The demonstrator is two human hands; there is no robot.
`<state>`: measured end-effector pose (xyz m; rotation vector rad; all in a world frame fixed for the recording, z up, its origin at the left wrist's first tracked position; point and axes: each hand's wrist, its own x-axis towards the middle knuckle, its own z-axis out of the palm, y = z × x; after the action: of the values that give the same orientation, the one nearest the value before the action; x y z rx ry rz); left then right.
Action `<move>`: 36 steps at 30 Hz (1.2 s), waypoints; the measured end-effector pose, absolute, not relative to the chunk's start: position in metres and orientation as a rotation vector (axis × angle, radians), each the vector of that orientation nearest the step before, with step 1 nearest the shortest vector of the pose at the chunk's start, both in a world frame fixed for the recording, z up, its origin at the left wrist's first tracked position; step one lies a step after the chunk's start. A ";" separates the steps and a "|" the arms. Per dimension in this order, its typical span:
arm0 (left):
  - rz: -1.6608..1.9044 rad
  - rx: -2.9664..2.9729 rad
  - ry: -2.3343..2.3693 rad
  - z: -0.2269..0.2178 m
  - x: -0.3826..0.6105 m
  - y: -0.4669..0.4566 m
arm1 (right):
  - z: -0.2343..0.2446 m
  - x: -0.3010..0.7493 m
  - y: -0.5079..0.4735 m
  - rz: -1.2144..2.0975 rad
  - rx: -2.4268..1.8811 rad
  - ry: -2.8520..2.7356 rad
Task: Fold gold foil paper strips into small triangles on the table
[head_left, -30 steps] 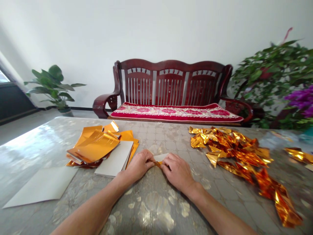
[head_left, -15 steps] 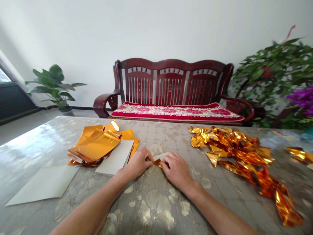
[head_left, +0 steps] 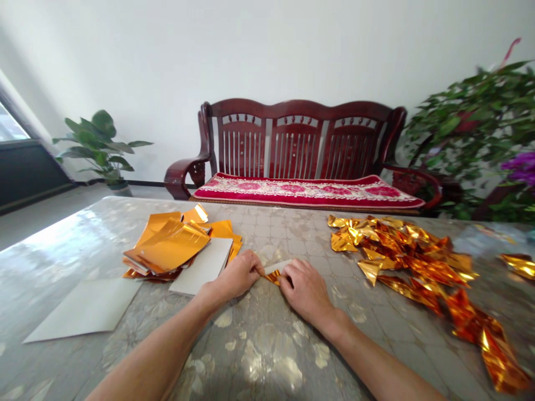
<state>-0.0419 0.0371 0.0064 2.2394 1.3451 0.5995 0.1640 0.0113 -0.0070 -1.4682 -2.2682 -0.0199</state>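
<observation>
My left hand (head_left: 235, 276) and my right hand (head_left: 303, 291) sit close together on the table, their fingertips pinching a small folded piece of gold foil (head_left: 273, 277). A narrow white paper strip (head_left: 278, 267) lies against that foil, partly hidden by my fingers. Left of my hands is a stack of gold foil sheets (head_left: 167, 245), with a white card (head_left: 204, 266) leaning on its edge. A white sheet (head_left: 83, 310) lies further left. Crumpled gold foil (head_left: 401, 250) spreads to the right of my right hand, not touching it.
The hands work on a glossy grey patterned tabletop (head_left: 259, 356). More crumpled foil (head_left: 518, 265) lies at the right edge. Beyond the far table edge stand a dark red wooden bench (head_left: 301, 145) with a red cushion, a potted plant (head_left: 100, 145) and a leafy plant (head_left: 472, 122).
The whole scene has shifted slightly right in view as my head turned. My hands have stayed together, and more of the gold piece shows between them than a second ago.
</observation>
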 end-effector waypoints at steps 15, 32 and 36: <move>0.667 2.198 1.467 0.005 -0.030 0.029 | -0.007 0.165 0.012 0.017 -1.454 -2.277; 0.743 2.246 1.484 -0.003 -0.027 0.027 | -0.008 0.165 0.013 0.104 -1.441 -2.266; 0.671 2.264 1.526 0.003 -0.027 0.025 | -0.008 0.165 0.014 0.129 -1.434 -2.237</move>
<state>-0.0267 0.0252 0.0033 2.2637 1.5259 0.6714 0.1650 0.0136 -0.0082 -1.4340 -2.2365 0.1292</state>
